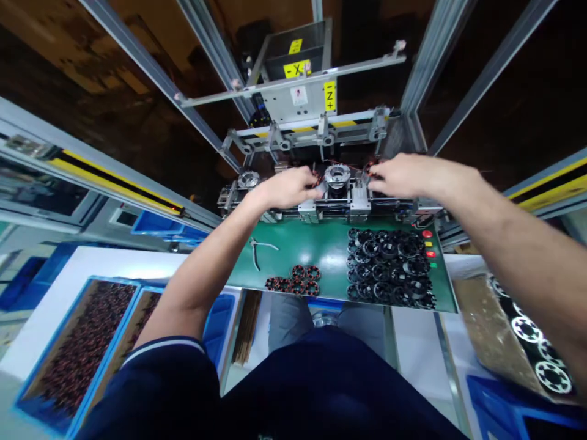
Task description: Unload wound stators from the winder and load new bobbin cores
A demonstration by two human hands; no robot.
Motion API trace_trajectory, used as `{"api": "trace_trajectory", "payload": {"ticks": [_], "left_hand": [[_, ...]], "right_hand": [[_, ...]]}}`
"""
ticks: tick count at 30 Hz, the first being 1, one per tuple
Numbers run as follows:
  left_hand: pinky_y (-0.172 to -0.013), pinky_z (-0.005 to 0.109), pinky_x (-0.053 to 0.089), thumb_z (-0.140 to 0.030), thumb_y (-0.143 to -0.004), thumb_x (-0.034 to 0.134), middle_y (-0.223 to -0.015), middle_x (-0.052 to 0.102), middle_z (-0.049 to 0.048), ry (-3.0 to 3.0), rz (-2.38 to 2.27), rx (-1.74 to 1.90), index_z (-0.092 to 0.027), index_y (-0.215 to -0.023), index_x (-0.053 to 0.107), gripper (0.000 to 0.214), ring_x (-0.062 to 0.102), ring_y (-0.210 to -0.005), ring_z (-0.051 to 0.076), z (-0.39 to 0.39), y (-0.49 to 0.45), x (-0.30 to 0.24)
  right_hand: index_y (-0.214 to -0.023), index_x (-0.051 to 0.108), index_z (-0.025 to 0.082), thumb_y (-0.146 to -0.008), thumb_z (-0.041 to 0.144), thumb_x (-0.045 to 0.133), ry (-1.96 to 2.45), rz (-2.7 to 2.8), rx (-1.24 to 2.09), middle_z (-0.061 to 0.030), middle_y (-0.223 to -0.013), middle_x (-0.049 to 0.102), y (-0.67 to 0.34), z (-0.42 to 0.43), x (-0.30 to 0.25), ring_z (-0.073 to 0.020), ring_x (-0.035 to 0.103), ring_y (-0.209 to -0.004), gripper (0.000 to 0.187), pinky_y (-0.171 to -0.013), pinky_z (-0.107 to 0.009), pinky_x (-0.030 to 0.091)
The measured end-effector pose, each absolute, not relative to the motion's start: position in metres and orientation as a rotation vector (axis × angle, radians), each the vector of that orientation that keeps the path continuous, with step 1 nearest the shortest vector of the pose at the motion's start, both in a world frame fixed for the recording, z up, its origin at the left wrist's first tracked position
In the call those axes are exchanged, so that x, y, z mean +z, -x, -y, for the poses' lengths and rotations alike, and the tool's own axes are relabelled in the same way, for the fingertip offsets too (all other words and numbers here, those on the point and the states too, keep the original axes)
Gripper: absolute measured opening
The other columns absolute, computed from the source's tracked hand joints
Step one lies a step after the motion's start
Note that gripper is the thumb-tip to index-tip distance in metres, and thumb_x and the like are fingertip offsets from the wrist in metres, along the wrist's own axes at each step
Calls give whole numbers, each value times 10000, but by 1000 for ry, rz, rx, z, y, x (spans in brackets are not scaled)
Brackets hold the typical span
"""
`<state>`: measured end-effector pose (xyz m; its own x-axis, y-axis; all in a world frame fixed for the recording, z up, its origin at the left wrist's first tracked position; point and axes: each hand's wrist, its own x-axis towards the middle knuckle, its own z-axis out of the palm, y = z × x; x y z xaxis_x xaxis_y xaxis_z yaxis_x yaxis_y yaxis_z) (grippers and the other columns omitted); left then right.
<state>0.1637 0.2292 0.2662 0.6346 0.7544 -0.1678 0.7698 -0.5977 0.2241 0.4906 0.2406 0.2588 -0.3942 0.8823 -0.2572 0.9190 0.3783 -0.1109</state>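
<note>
While both hands work at the far edge of the bench [330, 247], I see the left hand [288, 188] and right hand [403, 175] closed in a pinch on thin copper wires either side of the stator [337, 176] seated in the fixture [321, 205]. Judging by the piles, a few wound stators [296, 280] sit finished near the front edge, and many bare cores [389, 269] remain. The fingertips and wire ends are too small to make out.
</note>
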Motion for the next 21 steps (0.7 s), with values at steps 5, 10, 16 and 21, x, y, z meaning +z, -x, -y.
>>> {"api": "trace_trajectory", "payload": {"ticks": [5,10,16,21], "left_hand": [[-915,351,552,-542,-982,636,-993,782,88,-2255,-1432,-470,-219,-977,827,375,725,-947,230,-130,-77,186],[-871,354,572,-492,-960,683,-973,814,106,-2154,-1731,-463,-260,-1029,842,290,755,-1002,283,-68,-46,124],[-979,343,563,-441,-1052,531,-1219,765,126,-2135,-1836,-201,-234,-1266,768,380,731,-1136,264,-10,-28,95],[-1022,312,552,-309,-1112,323,-1219,729,92,-2088,-1761,-18,-235,-1247,737,442,715,-1137,213,24,-15,83]], "right_hand": [[-1221,792,214,-1015,551,480,-1187,-2701,-601,-147,-1286,683,-378,-131,220,-235,657,-1116,503,-1091,-422,524],[-1231,791,162,-1012,423,480,-1340,-2532,-613,-205,-1430,622,-257,-79,155,-294,589,-1320,461,-1215,-502,443],[-1308,753,137,-1022,375,416,-1371,-2468,-553,-229,-1495,599,-203,-54,115,-328,541,-1404,503,-1313,-660,283],[-1274,765,165,-1033,321,310,-1192,-2510,-566,-204,-1413,661,-207,-33,110,-337,556,-1387,537,-1317,-696,243]]}}
